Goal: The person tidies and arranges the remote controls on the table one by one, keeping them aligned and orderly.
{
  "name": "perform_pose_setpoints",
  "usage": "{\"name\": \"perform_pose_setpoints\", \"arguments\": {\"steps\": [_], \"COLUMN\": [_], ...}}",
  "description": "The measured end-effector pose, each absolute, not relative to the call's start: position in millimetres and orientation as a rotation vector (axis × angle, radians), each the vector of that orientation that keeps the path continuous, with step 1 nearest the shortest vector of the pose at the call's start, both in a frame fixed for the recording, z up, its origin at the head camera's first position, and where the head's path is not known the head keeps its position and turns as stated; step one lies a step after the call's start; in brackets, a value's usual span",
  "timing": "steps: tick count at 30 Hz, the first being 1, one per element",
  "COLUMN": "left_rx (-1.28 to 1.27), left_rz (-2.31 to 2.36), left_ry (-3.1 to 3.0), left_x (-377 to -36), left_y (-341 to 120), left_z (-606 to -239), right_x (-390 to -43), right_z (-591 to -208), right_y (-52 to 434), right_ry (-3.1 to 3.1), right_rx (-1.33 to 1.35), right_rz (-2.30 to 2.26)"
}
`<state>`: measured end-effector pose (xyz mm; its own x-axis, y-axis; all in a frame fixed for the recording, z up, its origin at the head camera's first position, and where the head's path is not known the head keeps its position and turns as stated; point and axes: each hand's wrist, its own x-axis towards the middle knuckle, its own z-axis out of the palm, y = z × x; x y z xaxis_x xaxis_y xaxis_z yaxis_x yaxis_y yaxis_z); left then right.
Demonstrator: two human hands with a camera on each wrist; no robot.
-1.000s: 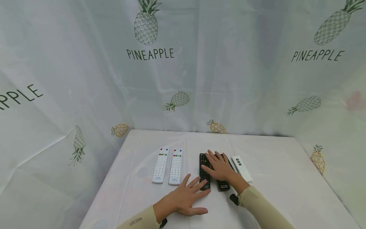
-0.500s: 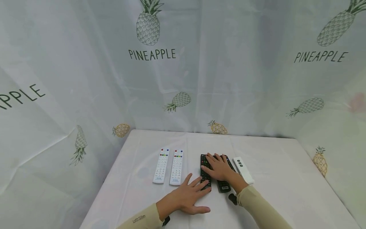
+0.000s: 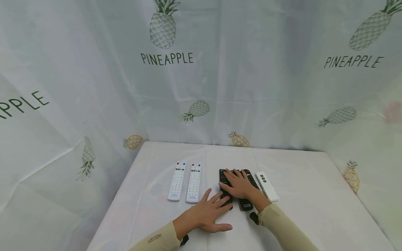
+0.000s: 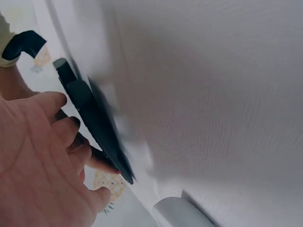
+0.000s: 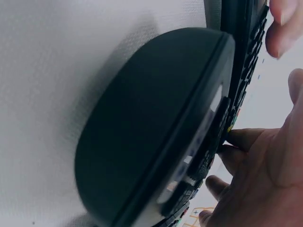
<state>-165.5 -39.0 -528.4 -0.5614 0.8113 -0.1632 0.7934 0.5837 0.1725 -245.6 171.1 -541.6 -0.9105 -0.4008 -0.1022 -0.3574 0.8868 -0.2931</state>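
Two black remote controls lie side by side, a left one (image 3: 222, 177) and a right one (image 3: 246, 205). My right hand (image 3: 241, 188) spreads over both, with fingertips on their upper button faces. My left hand (image 3: 205, 213) is spread, its fingertips at the near end of the left black remote. In the left wrist view that hand's palm (image 4: 33, 161) is beside the black remote (image 4: 97, 116). The right wrist view shows the rounded end of a black remote (image 5: 147, 118) up close, fingers bent toward its keys. The middles of both remotes are partly hidden.
Left of the hands, two white remotes, the outer one (image 3: 177, 182) and the inner one (image 3: 193, 183), lie nearly parallel. A white remote (image 3: 267, 187) with few buttons lies to the right. All are on a white-covered table (image 3: 298, 181) before a pineapple-print curtain (image 3: 267, 69).
My right hand has shifted slightly left and toward me over the black remotes. My left hand stays almost in place at the left black remote's near end.
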Motion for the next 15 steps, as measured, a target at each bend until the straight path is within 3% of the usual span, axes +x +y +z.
{"name": "perform_pose_setpoints", "arguments": {"steps": [15], "left_rx": [1.276], "left_rz": [0.115], "left_ry": [2.604], "left_x": [-163.0], "left_y": [-36.3], "left_z": [-529.0], "right_x": [-243.4], "right_z": [-547.5], "right_y": [167.5], "right_ry": [2.963], "right_rx": [-0.573], "right_rz": [-0.311]}}
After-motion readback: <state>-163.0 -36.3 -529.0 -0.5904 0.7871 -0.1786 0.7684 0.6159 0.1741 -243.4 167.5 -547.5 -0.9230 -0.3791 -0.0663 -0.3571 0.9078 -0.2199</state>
